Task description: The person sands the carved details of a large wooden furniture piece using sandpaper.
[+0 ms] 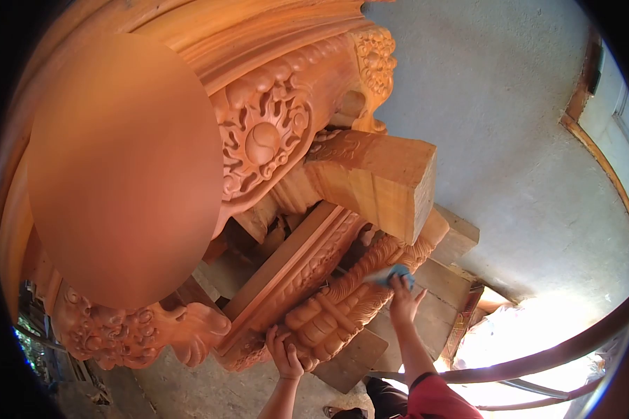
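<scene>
At far left a large ornately carved reddish wooden furniture piece (272, 133) looms above. Below it, the left hand (284, 353) grips the lower end of a carved reddish wooden leg (342, 307), steadying it. To the right, the right hand (402, 297) presses a small blue sanding pad (397, 274) against the leg's scroll. Light strokes following the grooves would likely keep the carving crisp. No writing is readable.

A woodcarving workshop — ornate carved wooden furniture (272, 133), raw timber blocks (377, 181) and a bare concrete floor (510, 140).
</scene>
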The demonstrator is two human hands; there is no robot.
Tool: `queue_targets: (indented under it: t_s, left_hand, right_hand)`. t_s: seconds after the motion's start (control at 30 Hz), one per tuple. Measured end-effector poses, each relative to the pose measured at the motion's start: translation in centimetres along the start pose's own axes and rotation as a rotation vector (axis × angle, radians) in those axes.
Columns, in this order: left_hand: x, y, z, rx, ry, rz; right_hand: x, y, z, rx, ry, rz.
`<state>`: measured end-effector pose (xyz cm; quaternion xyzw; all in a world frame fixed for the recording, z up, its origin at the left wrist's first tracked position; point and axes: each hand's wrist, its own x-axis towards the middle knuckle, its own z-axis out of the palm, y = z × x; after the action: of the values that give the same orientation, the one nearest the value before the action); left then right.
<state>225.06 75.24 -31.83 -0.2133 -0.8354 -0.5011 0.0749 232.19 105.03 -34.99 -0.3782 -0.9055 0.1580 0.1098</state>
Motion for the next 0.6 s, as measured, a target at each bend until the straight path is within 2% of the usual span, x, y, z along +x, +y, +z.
queue_targets:
  t_s: [0.17,0.23,0.27,0.33,0.37,0.43,0.47,0.53,0.6]
  left_hand:
    - [0.0,0.1,0.0,0.004,-0.005,-0.002]
    - [0.0,-0.1,-0.1,0.005,-0.003,0.014]
    - [0.0,-0.1,-0.1,0.008,-0.002,0.013]
    - [0.1,-0.1,-0.1,0.008,-0.006,0.023]
    - [0.1,-0.1,0.0,0.010,0.000,0.020]
    - [0.0,-0.2,-0.1,0.015,-0.001,0.018]
    - [0.0,0.0,-0.1,0.020,0.001,0.020]
    - [0.2,0.3,-0.1,0.005,0.009,0.037]
    - [0.3,0.3,-0.1,0.012,0.013,0.034]
  right_hand:
    - [0.9,0.9,2.2,0.010,0.170,0.165]
    - [-2.0,-0.5,3.4,0.071,0.120,0.025]
    - [-3.9,-1.1,3.6,0.073,0.118,0.024]
    - [-7.1,-2.0,3.5,0.135,-0.070,-0.246]
    - [-6.6,-1.8,3.4,0.136,-0.071,-0.253]
    - [-4.7,-1.2,3.0,0.016,-0.107,-0.087]
    - [-3.4,-1.1,2.2,0.022,-0.108,-0.090]
    - [-1.0,-1.1,0.7,0.045,0.066,-0.019]
    - [-0.9,-1.5,1.1,0.067,0.046,-0.026]
